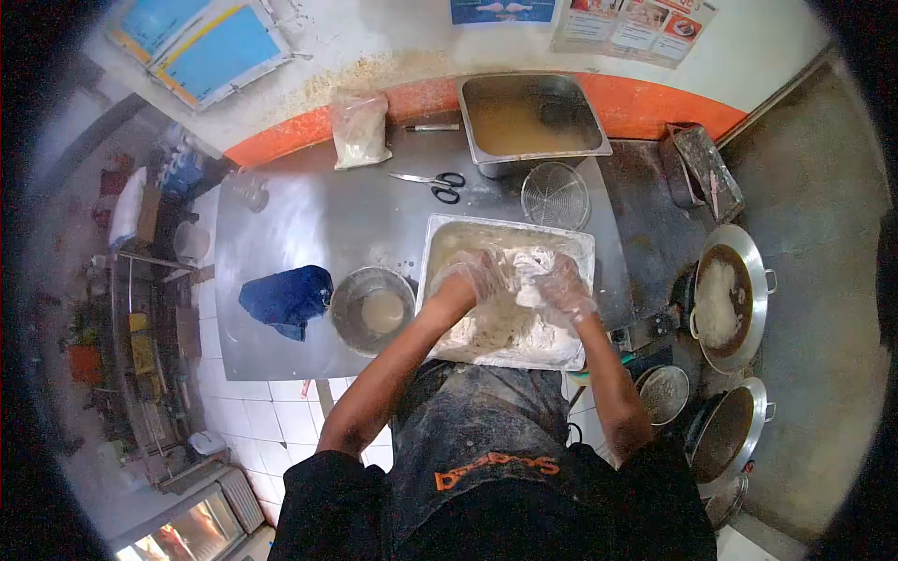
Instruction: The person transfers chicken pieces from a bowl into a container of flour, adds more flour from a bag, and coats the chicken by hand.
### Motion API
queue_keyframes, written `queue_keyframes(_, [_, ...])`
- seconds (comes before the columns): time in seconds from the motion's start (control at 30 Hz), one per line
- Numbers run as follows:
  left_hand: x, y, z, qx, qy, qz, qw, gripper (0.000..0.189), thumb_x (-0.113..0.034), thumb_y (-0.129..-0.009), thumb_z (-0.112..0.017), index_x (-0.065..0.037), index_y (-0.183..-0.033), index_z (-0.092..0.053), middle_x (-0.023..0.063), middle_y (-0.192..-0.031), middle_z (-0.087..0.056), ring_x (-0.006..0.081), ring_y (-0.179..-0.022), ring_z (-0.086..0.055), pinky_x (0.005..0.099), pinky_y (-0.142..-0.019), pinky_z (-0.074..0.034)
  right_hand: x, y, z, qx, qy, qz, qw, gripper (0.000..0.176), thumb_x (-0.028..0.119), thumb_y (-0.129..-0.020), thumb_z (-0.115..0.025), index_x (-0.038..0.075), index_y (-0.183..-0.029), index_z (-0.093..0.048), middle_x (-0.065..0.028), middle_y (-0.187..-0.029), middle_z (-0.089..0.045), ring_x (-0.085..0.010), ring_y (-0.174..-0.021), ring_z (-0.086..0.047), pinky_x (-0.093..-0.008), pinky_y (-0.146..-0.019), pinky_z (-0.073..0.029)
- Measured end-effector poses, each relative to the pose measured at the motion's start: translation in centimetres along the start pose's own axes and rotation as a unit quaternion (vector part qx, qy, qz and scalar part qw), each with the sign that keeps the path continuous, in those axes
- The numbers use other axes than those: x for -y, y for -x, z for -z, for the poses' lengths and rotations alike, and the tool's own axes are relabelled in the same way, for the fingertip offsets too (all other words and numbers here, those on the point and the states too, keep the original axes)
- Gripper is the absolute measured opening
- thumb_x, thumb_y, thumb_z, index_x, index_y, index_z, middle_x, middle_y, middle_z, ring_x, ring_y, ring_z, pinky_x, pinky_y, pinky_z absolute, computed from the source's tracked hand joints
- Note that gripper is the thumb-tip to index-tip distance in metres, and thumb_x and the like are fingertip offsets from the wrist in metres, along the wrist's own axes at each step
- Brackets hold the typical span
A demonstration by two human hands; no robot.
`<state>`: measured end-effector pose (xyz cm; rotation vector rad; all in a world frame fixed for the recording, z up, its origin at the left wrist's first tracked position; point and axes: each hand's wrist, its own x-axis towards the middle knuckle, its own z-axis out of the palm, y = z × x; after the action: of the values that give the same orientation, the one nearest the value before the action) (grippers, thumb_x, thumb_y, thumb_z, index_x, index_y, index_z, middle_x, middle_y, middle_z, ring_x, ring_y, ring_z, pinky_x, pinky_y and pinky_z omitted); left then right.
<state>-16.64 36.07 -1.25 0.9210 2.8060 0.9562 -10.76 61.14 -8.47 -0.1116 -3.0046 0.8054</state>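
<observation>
Both of my hands wear clear plastic gloves and are inside a white rectangular tub (pixel 589 327) of flour (pixel 486 327). My left hand (pixel 475 273) is curled low over the flour in the tub's left half; what its fingers grip is hidden. My right hand (pixel 565 288), near the tub's right wall, has its fingers bent around a flour-coated piece (pixel 527 294). Between the hands lies another thickly floured lump (pixel 531 262); its kind is hidden by the coating. A round metal bowl (pixel 351 318) with pale contents stands just left of the tub.
Behind the tub are a wire strainer (pixel 556 196), black-handled scissors (pixel 440 184), a bag of white powder (pixel 361 131) and a deep steel pan (pixel 524 154) of cloudy liquid. A dark blue cloth (pixel 288 297) lies left. Two large frying pans (pixel 763 280) (pixel 754 432) stand at right.
</observation>
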Motion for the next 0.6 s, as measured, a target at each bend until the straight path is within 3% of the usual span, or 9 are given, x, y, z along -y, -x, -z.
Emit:
queue_keyframes(0.03, [0.7,-0.2,-0.9,-0.002,-0.002,-0.003,1.000,0.029,-0.033,-0.094,-0.063,-0.005,-0.093,-0.067,0.0167,-0.081,-0.069,0.0359,-0.075,-0.067,0.0495,-0.070,-0.051,-0.7,-0.1,0.1,-0.024,-0.014,0.031,0.999,0.035,0.026,-0.090,-0.072,-0.004,-0.107,-0.068,-0.0246,-0.100,-0.070,-0.0365,-0.095,-0.070,-0.0472,-0.087,-0.055])
queue_keyframes(0.07, [2.5,-0.5,-2.8,-0.018,0.071,-0.097,0.993,0.031,-0.036,-0.095,-0.063,-0.006,-0.098,-0.069,0.0168,-0.086,-0.070,0.0357,-0.081,-0.068,0.0486,-0.075,-0.052,-1.5,-0.6,0.2,-0.029,-0.013,0.033,0.999,0.035,0.026,-0.090,-0.072,-0.004,-0.107,-0.068,-0.0246,-0.100,-0.070,-0.0365,-0.095,-0.070,-0.0472,-0.087,-0.055])
queue_keyframes(0.1, [4.1,-1.0,-4.2,-0.033,0.142,-0.191,0.971,0.034,-0.039,-0.096,-0.063,-0.007,-0.103,-0.071,0.0169,-0.090,-0.072,0.0354,-0.086,-0.069,0.0478,-0.080,-0.053,-2.6,-1.4,0.1,0.068,0.004,0.025,0.997,0.043,0.032,-0.091,-0.070,-0.003,-0.115,-0.066,-0.0244,-0.109,-0.068,-0.0357,-0.103,-0.067,-0.0455,-0.095,-0.052])
queue_keyframes(0.13, [5.4,-0.7,-4.7,-0.034,0.137,-0.193,0.971,0.034,-0.039,-0.096,-0.063,-0.007,-0.103,-0.071,0.0169,-0.090,-0.072,0.0354,-0.086,-0.069,0.0478,-0.080,-0.053,-3.7,-2.2,-0.4,0.165,0.021,0.015,0.986,0.050,0.038,-0.092,-0.068,-0.001,-0.123,-0.064,-0.0242,-0.118,-0.067,-0.0349,-0.111,-0.065,-0.0437,-0.102,-0.049])
queue_keyframes(0.17, [6.5,0.9,-5.3,0.027,0.131,-0.080,0.988,0.033,-0.039,-0.097,-0.063,-0.011,-0.111,-0.071,0.0170,-0.097,-0.073,0.0343,-0.091,-0.070,0.0458,-0.084,-0.054,-4.5,-2.3,-1.3,0.264,0.037,0.003,0.964,0.058,0.044,-0.093,-0.066,0.001,-0.131,-0.062,-0.0240,-0.127,-0.065,-0.0342,-0.119,-0.063,-0.0420,-0.109,-0.046])
queue_keyframes(0.23, [7.3,4.4,-6.8,0.114,0.102,0.084,0.985,0.034,-0.038,-0.097,-0.063,-0.013,-0.118,-0.071,0.0172,-0.104,-0.073,0.0329,-0.096,-0.070,0.0436,-0.089,-0.054,-4.4,0.8,-4.4,0.283,0.060,0.042,0.956,0.056,0.044,-0.095,-0.065,0.002,-0.132,-0.063,-0.0213,-0.129,-0.065,-0.0329,-0.121,-0.061,-0.0415,-0.111,-0.045])
queue_keyframes(0.3, [6.8,8.0,-8.2,0.124,0.054,0.099,0.986,0.034,-0.038,-0.097,-0.063,-0.012,-0.118,-0.071,0.0173,-0.105,-0.073,0.0324,-0.096,-0.070,0.0432,-0.089,-0.054,-4.2,3.0,-7.2,0.303,0.114,0.130,0.937,0.051,0.043,-0.098,-0.063,0.006,-0.133,-0.065,-0.0159,-0.134,-0.065,-0.0304,-0.124,-0.059,-0.0407,-0.113,-0.042])
queue_keyframes(0.47, [5.3,7.3,-12.9,0.138,0.014,0.084,0.987,0.035,-0.037,-0.098,-0.063,-0.009,-0.118,-0.070,0.0177,-0.107,-0.073,0.0313,-0.096,-0.070,0.0423,-0.090,-0.055,-4.1,5.4,-14.3,0.287,0.017,0.085,0.954,0.046,0.037,-0.100,-0.061,0.007,-0.136,-0.063,-0.0139,-0.134,-0.065,-0.0279,-0.126,-0.058,-0.0419,-0.113,-0.042])
queue_keyframes(0.6, [6.9,5.7,-13.9,0.199,0.041,0.094,0.975,0.036,-0.036,-0.098,-0.064,-0.007,-0.118,-0.070,0.0181,-0.108,-0.072,0.0303,-0.096,-0.071,0.0415,-0.090,-0.055,-10.9,4.9,-17.0,0.236,-0.161,0.085,0.954,0.044,0.032,-0.102,-0.060,0.008,-0.138,-0.062,-0.0123,-0.134,-0.065,-0.0259,-0.127,-0.058,-0.0429,-0.113,-0.042])
